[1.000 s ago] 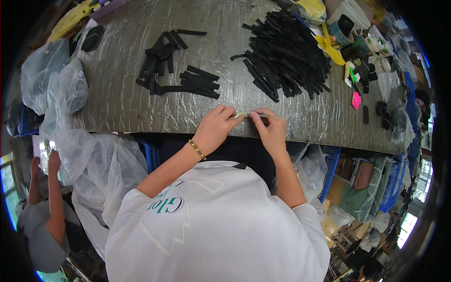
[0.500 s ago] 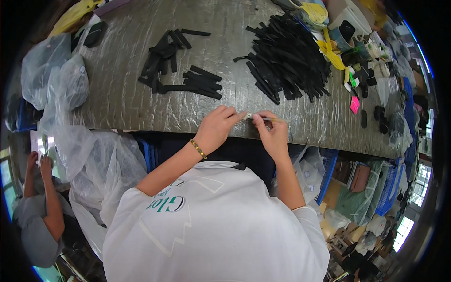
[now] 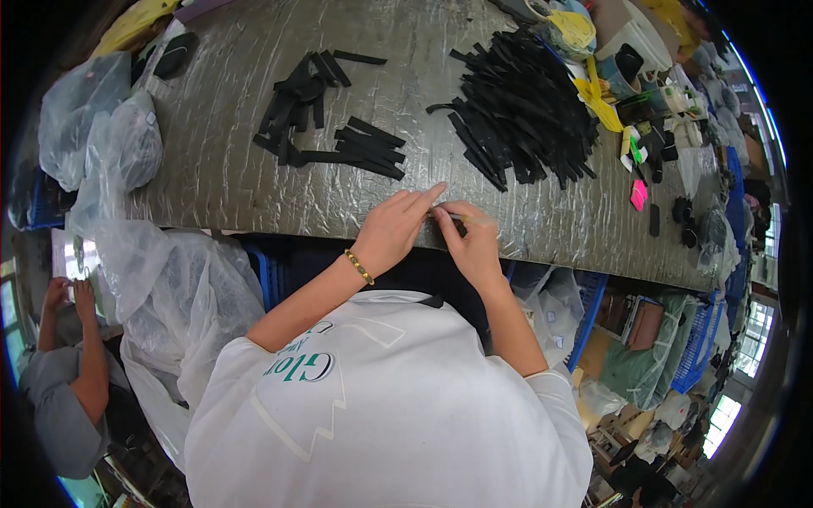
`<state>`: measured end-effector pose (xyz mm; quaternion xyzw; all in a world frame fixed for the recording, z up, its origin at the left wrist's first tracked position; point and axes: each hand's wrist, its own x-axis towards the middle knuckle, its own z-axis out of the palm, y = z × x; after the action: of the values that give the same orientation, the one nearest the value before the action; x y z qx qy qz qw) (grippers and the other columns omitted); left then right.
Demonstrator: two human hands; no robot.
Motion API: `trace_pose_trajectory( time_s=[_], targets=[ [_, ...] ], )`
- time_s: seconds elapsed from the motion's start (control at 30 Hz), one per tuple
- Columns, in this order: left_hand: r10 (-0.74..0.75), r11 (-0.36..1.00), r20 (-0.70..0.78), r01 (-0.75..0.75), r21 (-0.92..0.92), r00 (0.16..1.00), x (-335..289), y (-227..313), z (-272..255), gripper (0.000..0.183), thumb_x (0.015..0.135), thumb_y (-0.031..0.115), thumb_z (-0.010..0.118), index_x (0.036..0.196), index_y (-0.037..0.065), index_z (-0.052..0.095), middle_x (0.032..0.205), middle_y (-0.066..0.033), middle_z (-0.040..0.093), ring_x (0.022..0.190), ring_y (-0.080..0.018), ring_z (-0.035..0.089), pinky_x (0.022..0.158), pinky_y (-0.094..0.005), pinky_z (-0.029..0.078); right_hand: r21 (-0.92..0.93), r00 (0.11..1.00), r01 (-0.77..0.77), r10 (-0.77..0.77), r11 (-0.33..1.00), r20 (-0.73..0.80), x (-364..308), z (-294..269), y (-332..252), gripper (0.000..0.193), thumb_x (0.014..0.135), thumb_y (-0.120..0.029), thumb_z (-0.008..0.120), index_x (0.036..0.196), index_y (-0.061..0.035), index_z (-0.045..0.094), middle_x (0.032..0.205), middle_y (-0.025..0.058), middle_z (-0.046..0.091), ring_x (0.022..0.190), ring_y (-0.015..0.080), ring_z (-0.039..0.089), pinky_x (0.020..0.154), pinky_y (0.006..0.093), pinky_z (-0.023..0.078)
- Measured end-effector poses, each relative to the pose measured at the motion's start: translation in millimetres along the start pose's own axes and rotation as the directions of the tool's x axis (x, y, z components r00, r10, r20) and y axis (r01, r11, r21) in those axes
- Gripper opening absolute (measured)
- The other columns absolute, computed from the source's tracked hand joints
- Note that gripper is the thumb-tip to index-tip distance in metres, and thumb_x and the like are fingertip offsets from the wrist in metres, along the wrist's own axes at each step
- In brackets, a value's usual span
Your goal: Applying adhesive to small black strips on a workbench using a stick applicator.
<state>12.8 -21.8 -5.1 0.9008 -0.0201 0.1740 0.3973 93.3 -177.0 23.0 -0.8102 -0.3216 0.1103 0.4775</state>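
My left hand and my right hand meet just over the near edge of the table. On the left hand the index finger points outward while the other fingers curl; what they grip is hidden. My right hand pinches a thin, light-coloured piece, mostly covered by its fingers. Beyond the hands, to the right, lies a large heap of black strips. To the left is a smaller loose pile of black strips, with several laid roughly side by side.
Clear plastic bags sit at the table's left, with plastic sheeting hanging below. At right stand a white container, a yellow strap and a pink tag. A blue crate is lower right. Another person works at left.
My hands have come closer together, the right moving leftward. My left index finger now extends past the right fingertips. The small pale piece seen between the fingertips is now mostly covered.
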Motion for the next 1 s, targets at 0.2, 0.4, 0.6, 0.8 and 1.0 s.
trace_pose_trajectory(
  time_s=[0.2, 0.4, 0.6, 0.8, 1.0],
  targets=[
    [-0.016, 1.000, 0.028, 0.016, 0.015, 0.999, 1.3, 2.4, -2.0, 0.055, 0.089, 0.002, 0.061, 0.142, 0.009, 0.050, 0.098, -0.0122, 0.064, 0.090, -0.0317, 0.060, 0.080, -0.0416, 0.050, -0.078, 0.981, 0.151, -0.140, 0.985, 0.136, 5.3, -25.3, 13.5, 0.018, 0.092, -0.001, 0.059, 0.110, -0.0008, 0.057, 0.116, 0.0172, 0.056, 0.106, 0.0380, 0.056, 0.091, 0.0410, 0.046],
    [-0.013, 0.998, -0.006, 0.012, -0.053, 1.000, 1.4, 1.0, -6.0, 0.039, 0.087, 0.002, 0.065, 0.126, 0.006, 0.059, 0.105, -0.0115, 0.066, 0.098, -0.0312, 0.061, 0.084, -0.0392, 0.051, -0.218, 0.960, 0.192, -0.138, 0.957, 0.242, 10.3, -29.9, 23.0, 0.027, 0.085, 0.002, 0.066, 0.110, -0.0027, 0.058, 0.117, 0.0142, 0.054, 0.110, 0.0366, 0.055, 0.093, 0.0419, 0.045],
    [0.049, 0.997, -0.071, -0.054, -0.062, 0.996, -0.6, -7.3, -33.7, 0.018, 0.087, 0.008, 0.068, 0.104, 0.004, 0.064, 0.107, -0.0112, 0.066, 0.102, -0.0323, 0.061, 0.087, -0.0402, 0.050, -0.034, 0.956, 0.225, -0.214, 0.974, 0.200, 25.5, -28.6, -0.3, 0.032, 0.080, 0.007, 0.067, 0.110, -0.0011, 0.059, 0.115, 0.0143, 0.054, 0.109, 0.0341, 0.057, 0.092, 0.0382, 0.047],
    [-0.064, 0.998, -0.246, 0.064, -0.007, 0.967, -3.1, -16.7, -62.9, 0.012, 0.084, 0.004, 0.071, 0.096, 0.003, 0.068, 0.097, -0.0114, 0.070, 0.092, -0.0319, 0.065, 0.082, -0.0376, 0.052, -0.143, 0.980, 0.159, -0.138, 0.977, 0.145, 4.3, -20.1, 14.5, 0.036, 0.083, -0.001, 0.070, 0.118, -0.0022, 0.061, 0.118, 0.0144, 0.056, 0.110, 0.0354, 0.057, 0.094, 0.0391, 0.046],
    [-0.173, 0.985, -0.377, 0.157, -0.073, 0.910, -12.7, -31.7, -81.9, 0.011, 0.084, 0.000, 0.071, 0.095, 0.002, 0.069, 0.101, -0.0103, 0.072, 0.094, -0.0273, 0.067, 0.083, -0.0345, 0.053, -0.450, 0.966, 0.258, -0.218, 0.855, 0.140, 3.7, -22.2, 27.4, 0.039, 0.085, -0.013, 0.073, 0.121, -0.0047, 0.064, 0.120, 0.0141, 0.056, 0.109, 0.0347, 0.057, 0.091, 0.0434, 0.046]
  ],
)
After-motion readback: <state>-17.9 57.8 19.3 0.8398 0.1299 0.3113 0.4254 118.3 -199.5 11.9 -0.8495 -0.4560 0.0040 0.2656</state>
